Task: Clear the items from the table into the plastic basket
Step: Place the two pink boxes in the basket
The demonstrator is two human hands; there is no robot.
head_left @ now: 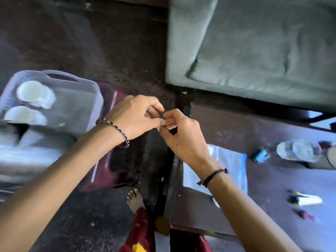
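My left hand (138,117) and my right hand (183,137) meet above the gap between the basket and the table, fingers pinched together on a small dark object (172,130) that is mostly hidden. The pale plastic basket (91,99) sits at the left with two white cups (34,94) inside. On the dark wooden table (236,124) at the right lie a clear plastic bag (231,160), a small blue item (260,155), a clear plastic bottle (298,150), a white tube (305,199) and a small reddish item (307,214).
A grey sofa cushion (254,42) fills the upper right. A maroon object (109,160) lies on the dark floor beside the basket. My bare foot (135,199) stands by the table's left edge. The view is motion-blurred.
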